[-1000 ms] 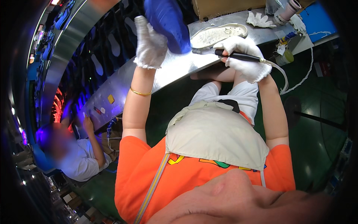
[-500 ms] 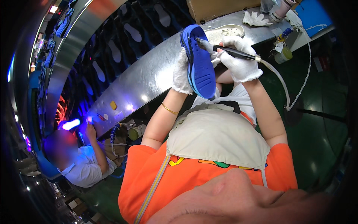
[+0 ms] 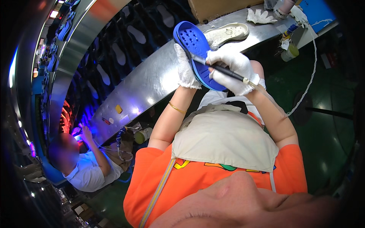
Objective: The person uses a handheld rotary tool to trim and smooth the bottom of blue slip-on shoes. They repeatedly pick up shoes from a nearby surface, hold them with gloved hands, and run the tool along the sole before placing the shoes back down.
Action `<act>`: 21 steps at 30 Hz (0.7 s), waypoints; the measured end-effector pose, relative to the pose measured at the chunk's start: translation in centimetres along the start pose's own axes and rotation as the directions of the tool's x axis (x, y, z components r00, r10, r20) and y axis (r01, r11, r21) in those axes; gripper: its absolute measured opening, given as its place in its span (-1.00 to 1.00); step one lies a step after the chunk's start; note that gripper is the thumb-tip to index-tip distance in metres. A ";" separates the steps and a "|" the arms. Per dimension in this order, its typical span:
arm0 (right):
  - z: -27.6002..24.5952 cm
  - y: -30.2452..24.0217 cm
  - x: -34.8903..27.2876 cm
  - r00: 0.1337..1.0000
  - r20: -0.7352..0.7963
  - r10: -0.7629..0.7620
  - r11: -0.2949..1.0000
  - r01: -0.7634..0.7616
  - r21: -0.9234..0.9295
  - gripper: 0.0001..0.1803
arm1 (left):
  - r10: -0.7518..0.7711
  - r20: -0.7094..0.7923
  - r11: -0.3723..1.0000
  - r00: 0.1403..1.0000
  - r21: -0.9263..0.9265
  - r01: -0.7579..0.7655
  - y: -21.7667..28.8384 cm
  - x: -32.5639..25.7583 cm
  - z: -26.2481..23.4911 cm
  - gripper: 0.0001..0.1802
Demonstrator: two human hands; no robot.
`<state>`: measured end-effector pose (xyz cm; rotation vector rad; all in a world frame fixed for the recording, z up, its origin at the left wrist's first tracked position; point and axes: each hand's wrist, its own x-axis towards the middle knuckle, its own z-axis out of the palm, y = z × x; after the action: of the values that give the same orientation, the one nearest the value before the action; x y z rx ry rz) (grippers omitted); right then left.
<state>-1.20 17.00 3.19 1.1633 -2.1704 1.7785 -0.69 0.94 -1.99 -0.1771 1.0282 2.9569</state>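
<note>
A blue shoe sole (image 3: 190,40), dotted with small holes at its far end, is tilted above the edge of a metal bench. My white-gloved left hand (image 3: 185,70) grips its left side, with some fingers hidden behind it. Also gloved in white, my right hand (image 3: 236,72) is closed round a black-handled brush (image 3: 229,72) with a clear tube at its back end. The brush's tip lies at the sole's left edge near mid-length. Just beyond, a cream-white shoe sole (image 3: 228,33) rests on the bench.
The metal bench (image 3: 152,76) curves from upper right to lower left, beside a dark rack (image 3: 146,53) of soles. A cardboard box (image 3: 220,8), loose white glove (image 3: 261,17) and jar (image 3: 289,52) are farther off. Another person (image 3: 91,167) works at left.
The brush has moved from the sole's far part toward its left edge at mid-length. My left hand has turned the sole, so its holed upper face shows more.
</note>
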 end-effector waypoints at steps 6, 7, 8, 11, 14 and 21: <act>0.5 -0.3 -0.7 0.974 -0.044 0.223 0.956 -0.210 0.203 -0.77 | 0.040 -0.039 0.998 0.998 -0.036 -0.041 0.7 0.0 -0.3 -0.17; 1.1 0.2 -0.9 0.988 -0.066 0.139 0.977 -0.126 0.172 -0.77 | 0.006 0.001 0.999 1.000 -0.042 -0.006 0.8 0.2 -0.8 -0.15; 1.3 0.5 -1.1 0.995 -0.085 0.054 0.989 -0.041 0.139 -0.77 | 0.007 -0.006 0.998 1.000 -0.055 -0.007 1.0 0.2 -0.4 -0.16; 1.7 -0.1 -1.6 0.989 -0.010 0.149 0.971 -0.144 0.191 -0.78 | 0.003 -0.031 0.996 1.000 -0.089 -0.006 1.8 0.1 0.6 -0.16; 0.5 -1.0 -0.9 0.966 -0.004 0.259 0.940 -0.251 0.230 -0.83 | 0.057 -0.071 0.996 0.996 -0.067 -0.061 2.6 -0.4 1.2 -0.13; -0.9 -0.2 0.0 0.948 -0.071 0.310 0.888 -0.262 0.379 -0.87 | -0.054 0.097 0.966 0.994 -0.247 0.077 1.7 -2.2 2.0 -0.16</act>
<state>-1.38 17.80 3.64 0.7758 -2.0799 2.3914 1.23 0.98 0.86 -0.0765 0.6237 2.9927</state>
